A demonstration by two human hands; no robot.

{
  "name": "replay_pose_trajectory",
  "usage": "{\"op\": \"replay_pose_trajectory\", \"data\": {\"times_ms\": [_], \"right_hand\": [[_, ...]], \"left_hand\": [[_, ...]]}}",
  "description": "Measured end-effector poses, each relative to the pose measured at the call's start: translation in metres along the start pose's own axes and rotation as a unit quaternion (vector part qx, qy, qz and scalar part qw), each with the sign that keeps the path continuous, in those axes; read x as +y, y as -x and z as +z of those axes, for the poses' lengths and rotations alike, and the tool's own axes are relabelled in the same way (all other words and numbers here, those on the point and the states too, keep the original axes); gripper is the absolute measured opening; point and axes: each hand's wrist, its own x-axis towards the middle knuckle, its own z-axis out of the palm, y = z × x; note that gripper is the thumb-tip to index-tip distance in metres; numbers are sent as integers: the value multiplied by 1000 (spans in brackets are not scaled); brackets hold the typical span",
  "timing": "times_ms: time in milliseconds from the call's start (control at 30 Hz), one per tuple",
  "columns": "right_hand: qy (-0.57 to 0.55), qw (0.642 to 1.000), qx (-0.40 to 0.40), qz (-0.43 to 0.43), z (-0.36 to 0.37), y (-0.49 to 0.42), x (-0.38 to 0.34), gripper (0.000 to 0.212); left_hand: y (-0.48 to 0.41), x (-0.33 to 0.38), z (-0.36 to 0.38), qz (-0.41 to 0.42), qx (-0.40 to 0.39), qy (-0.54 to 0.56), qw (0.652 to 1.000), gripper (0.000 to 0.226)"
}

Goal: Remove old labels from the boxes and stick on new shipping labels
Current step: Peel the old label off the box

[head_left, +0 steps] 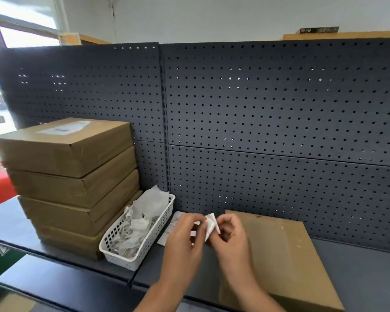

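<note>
Hands meet above the bench (358, 266): left hand (185, 235) and right hand (231, 235) both pinch one crumpled white label (211, 225) with closed fingers (199, 218). Cardboard box (286, 251) lies at 3 o'clock of them, white basket (144, 251) of torn labels at 9 o'clock.

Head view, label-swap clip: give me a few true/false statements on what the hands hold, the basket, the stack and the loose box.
1. Both hands pinch one crumpled white paper scrap between them. True: left hand and right hand both grip it.
2. The white basket is empty. False: it is full of crumpled paper scraps.
3. The basket sits right of the stacked boxes. True.
4. The top box of the stack has no label. False: a white label lies on its top face.
5. The loose box under the hands carries a full white label. False: its visible top is bare cardboard with small marks.
</note>
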Motion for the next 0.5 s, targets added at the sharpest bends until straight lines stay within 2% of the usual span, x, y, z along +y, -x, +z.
{"op": "replay_pose_trajectory", "data": {"times_ms": [100,233,367,500], "right_hand": [[10,999,-22,-34,20,4,0,19],[35,995,-80,-39,39,2,7,30],[84,985,-141,-47,50,-4,13,31],[62,973,-220,-24,48,-11,9,39]], "left_hand": [[0,-6,-14,-82,4,114,990,11],[-3,-26,-36,-207,19,250,946,29],[-5,-42,-57,-251,39,280,926,34],[-2,-47,-69,-264,38,312,912,25]]}}
